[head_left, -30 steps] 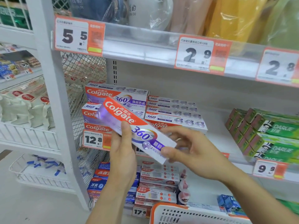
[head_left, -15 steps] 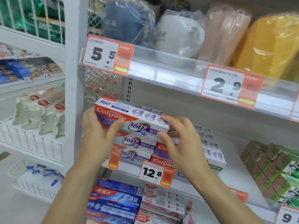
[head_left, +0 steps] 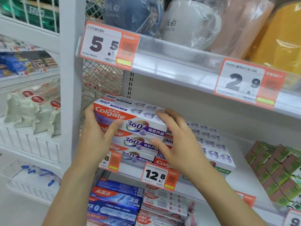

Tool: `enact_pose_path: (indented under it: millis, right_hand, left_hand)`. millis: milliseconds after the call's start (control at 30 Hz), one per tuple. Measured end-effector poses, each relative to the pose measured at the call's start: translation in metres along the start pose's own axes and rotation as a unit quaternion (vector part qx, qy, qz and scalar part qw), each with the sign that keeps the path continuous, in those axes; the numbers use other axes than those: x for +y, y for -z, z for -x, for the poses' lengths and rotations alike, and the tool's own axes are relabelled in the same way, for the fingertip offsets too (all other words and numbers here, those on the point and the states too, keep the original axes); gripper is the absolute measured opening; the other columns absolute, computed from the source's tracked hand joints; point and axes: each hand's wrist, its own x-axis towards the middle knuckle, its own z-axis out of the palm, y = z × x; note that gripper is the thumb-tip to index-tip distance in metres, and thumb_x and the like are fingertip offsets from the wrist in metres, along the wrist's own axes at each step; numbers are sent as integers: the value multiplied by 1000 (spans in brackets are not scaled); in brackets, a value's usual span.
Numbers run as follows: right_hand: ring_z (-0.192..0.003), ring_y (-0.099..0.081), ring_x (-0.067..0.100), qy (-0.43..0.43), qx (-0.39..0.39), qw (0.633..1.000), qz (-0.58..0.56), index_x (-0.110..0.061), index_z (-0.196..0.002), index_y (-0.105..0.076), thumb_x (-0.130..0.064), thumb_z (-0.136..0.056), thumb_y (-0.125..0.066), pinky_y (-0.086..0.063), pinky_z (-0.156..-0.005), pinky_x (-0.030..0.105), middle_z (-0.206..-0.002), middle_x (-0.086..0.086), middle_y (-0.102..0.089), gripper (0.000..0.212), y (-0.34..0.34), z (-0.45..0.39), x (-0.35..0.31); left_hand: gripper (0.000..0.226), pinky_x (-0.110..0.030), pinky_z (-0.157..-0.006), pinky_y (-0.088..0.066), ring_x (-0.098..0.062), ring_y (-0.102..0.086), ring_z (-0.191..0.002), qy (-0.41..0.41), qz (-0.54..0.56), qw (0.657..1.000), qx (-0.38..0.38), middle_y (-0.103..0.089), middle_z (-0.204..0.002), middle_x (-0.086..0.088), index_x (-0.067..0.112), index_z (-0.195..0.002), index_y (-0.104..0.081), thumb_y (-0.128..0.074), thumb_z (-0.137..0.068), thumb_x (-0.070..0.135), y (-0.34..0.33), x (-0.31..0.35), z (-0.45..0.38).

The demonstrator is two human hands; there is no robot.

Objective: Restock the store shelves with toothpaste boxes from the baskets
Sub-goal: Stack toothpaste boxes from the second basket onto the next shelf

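At frame centre, the left hand (head_left: 96, 134) and right hand (head_left: 177, 144) grip the ends of a toothpaste box (head_left: 130, 119), fingers curled, seating it atop the stack (head_left: 135, 149). Placement appears nearly complete; no basket is in view.

There is one view, from a wide-angle camera on the person's head. It faces the shelving head-on and tilts slightly down, standing close enough that both forearms rise from the bottom edge and the left hand (head_left: 96, 136) and right hand (head_left: 177, 149) sit near the middle. The toothpaste box (head_left: 130, 118) lies at centre, close to the lens. The upper shelf (head_left: 179, 66) crosses the top, slanting down to the right, its straight edge bowed by the lens. A white upright (head_left: 70, 79) stands left of centre, with neighbouring racks beyond it. Lower shelves fill the bottom edge.
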Motion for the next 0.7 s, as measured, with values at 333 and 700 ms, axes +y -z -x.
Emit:
enact_pose_path:
  millis: [333,700]
  right_hand:
    - [-122,-51,14,-6,-1,1000,12,-41,-144,-45,-44,-79,-79,-42,-106,31,-145,-10,-36,74,9,-9,1]
    - [-119,-55,21,37,-1,998,45,-42,-146,-40,-54,-82,-72,-53,-96,40,-137,-2,-39,73,5,-11,6]
  left_hand:
    - [70,3,-72,-42,20,-55,-99,10,-4,999,-50,-56,-125,20,34,-146,-33,-70,-90,13,7,-15,-3]
    - [86,-18,-87,-46,2,-56,-121,47,68,996,-19,-59,-135,19,31,-151,-29,-75,-84,2,6,-21,-7]
